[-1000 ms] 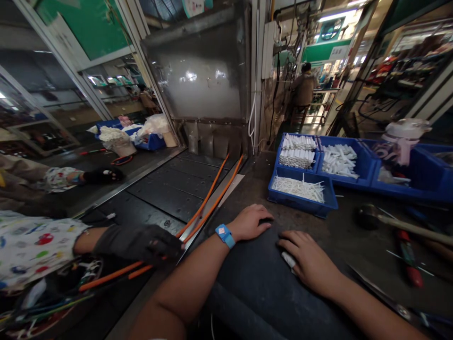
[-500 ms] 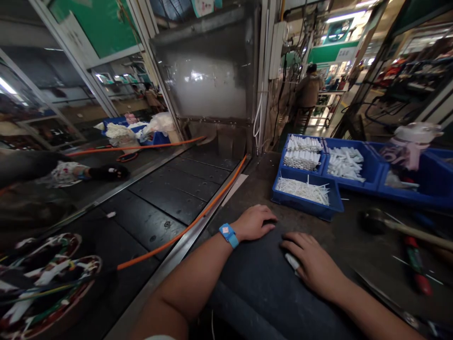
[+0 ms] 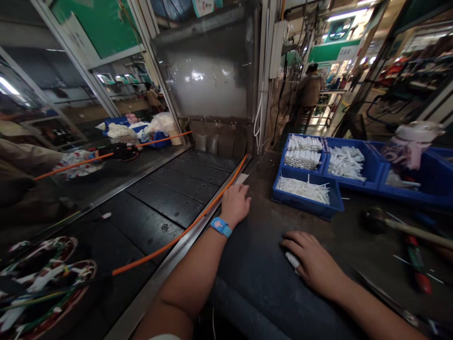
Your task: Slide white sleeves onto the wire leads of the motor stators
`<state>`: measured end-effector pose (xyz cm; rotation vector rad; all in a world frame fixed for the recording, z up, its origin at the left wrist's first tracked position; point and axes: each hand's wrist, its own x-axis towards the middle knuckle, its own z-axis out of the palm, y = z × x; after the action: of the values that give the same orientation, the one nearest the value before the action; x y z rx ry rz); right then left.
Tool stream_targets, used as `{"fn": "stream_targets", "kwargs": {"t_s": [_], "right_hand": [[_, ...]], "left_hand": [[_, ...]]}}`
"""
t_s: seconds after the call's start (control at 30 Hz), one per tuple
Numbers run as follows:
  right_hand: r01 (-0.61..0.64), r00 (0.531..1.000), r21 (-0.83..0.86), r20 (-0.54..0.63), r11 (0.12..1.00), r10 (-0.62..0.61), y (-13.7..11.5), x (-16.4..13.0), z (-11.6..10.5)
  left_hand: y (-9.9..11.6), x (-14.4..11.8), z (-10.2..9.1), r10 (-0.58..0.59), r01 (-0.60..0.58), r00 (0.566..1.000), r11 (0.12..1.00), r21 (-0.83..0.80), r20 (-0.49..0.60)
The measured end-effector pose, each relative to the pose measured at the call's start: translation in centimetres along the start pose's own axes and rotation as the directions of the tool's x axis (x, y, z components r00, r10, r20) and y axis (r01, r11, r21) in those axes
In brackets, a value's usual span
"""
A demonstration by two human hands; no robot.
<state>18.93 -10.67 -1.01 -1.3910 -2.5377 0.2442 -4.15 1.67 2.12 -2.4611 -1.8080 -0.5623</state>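
Note:
My left hand (image 3: 236, 203), with a blue band (image 3: 221, 226) on its wrist, reaches to the metal edge beside the belt. Its bent fingers lie over a pale card strip (image 3: 242, 179), hiding most of it; no firm hold shows. An orange tube or cable (image 3: 177, 242) runs just left of this hand. On the dark mat (image 3: 258, 264) rests my right hand (image 3: 309, 257), fingers loosely apart and nothing in them. White wrapping (image 3: 292, 260) covers one of its digits. A blue tray of thin white sticks (image 3: 303, 189) stands beyond the right hand.
Wire-filled round parts (image 3: 46, 288) sit on the black segmented belt (image 3: 155, 203) at left. Blue bins (image 3: 370, 165) hold white tubes. A hammer (image 3: 375, 221) and a red-and-green handled tool (image 3: 417, 264) lie at right. A co-worker's gloved hand (image 3: 122, 152) is across the belt.
My left hand has moved left and forward from the mat onto the card strip. My right hand stays put. The wired parts have shifted slightly left, and the co-worker's arm has moved with another orange length.

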Motion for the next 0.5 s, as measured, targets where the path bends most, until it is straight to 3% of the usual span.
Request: {"fn": "stream_targets", "kwargs": {"t_s": [0.07, 0.2, 0.3, 0.5], "right_hand": [[-0.002, 1.000, 0.000, 0.003, 1.000, 0.002, 0.0, 0.0, 0.0], [0.001, 1.000, 0.004, 0.007, 1.000, -0.001, 0.1, -0.1, 0.0], [0.002, 1.000, 0.006, 0.000, 1.000, -0.002, 0.0, -0.2, 0.0], [0.002, 1.000, 0.009, -0.012, 1.000, -0.002, -0.2, -0.1, -0.3]], "left_hand": [[-1.9, 0.4, -0.4, -0.150, 0.151, 0.988, 0.987, 0.062, -0.030], [-5.0, 0.6, -0.5, -0.390, 0.389, 0.920, 0.908, 0.158, -0.025], [-5.9, 0.7, -0.2, -0.439, 0.428, 0.898, 0.883, 0.194, 0.018], [-5.4, 1.0, -0.3, -0.416, 0.398, 0.909, 0.887, 0.235, 0.032]]}}
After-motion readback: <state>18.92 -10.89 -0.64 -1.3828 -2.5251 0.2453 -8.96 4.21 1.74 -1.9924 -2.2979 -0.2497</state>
